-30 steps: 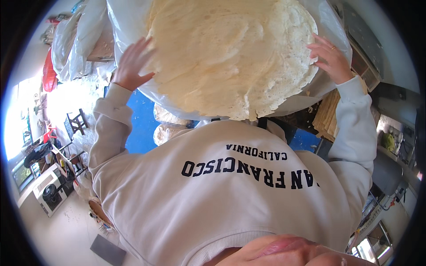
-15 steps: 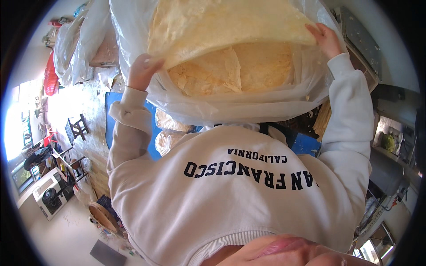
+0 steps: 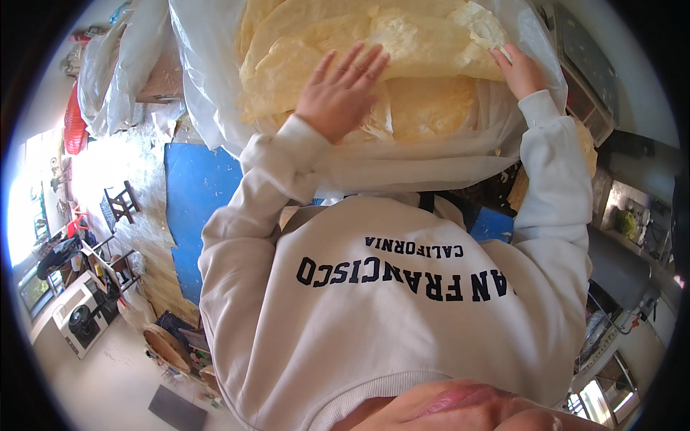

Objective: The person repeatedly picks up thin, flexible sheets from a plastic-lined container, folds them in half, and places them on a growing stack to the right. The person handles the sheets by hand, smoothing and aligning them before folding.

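A large, thin, pale yellow sheet (image 3: 417,43), crinkled and looking like bean curd skin, lies across a big clear plastic bag (image 3: 215,79). More sheets (image 3: 431,108) of the same yellow show below its near edge, inside the bag. My left hand (image 3: 341,93) is over the middle of that edge, fingers stretched and spread, slightly blurred, holding nothing. Whether its fingertips touch the sheet I cannot tell. At the right end, my right hand (image 3: 523,72) has the sheet's edge pinched between thumb and fingers.
Blue panels (image 3: 201,194) lie on the floor at the left, by a small dark stool (image 3: 121,205). Another plastic bag (image 3: 122,65) and a red lantern-like object (image 3: 74,122) are at the far left. A grey metal-edged unit (image 3: 586,65) stands close at the right.
My left hand has let go of the sheet's left corner and moved right to its middle, opening out. The sheet has sagged into folds. My right hand remains at the right edge.
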### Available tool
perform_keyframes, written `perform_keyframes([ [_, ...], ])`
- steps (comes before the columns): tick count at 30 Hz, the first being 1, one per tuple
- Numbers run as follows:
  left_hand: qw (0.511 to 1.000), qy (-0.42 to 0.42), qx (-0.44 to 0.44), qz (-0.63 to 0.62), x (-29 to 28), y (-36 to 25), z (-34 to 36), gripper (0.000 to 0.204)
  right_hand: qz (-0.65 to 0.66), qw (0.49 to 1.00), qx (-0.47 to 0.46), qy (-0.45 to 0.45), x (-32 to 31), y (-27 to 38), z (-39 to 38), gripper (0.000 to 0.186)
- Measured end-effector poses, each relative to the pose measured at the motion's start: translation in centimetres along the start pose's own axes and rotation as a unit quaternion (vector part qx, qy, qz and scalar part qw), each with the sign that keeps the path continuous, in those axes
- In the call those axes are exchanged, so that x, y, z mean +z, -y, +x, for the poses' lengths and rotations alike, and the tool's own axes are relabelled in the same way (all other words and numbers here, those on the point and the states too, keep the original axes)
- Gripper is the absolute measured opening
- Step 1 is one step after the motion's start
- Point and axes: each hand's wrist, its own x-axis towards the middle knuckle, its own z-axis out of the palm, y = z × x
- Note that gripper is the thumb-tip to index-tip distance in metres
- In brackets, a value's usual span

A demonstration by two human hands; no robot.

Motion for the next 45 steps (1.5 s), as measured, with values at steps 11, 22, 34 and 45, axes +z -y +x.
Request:
perform_keyframes([
  [11,0.985,0.116,-0.118,-0.054,3.9,1.6,0.3,0.076,-0.160,0.981,-0.026,-0.112,-2.7,2.8,0.4,0.032],
  [22,0.987,0.074,-0.108,-0.095,4.1,1.4,-0.1,0.073,-0.121,0.968,-0.217,-0.043,5.6,14.5,-4.7,0.055],
  [34,0.993,0.113,-0.016,-0.008,4.4,1.6,-0.1,0.054,-0.215,0.968,-0.124,0.040,3.7,8.7,-5.8,0.061],
  [45,0.977,0.155,-0.138,0.055,0.8,4.6,-3.5,0.078,-0.087,0.975,-0.196,0.061,3.1,3.2,-5.3,0.071],
])
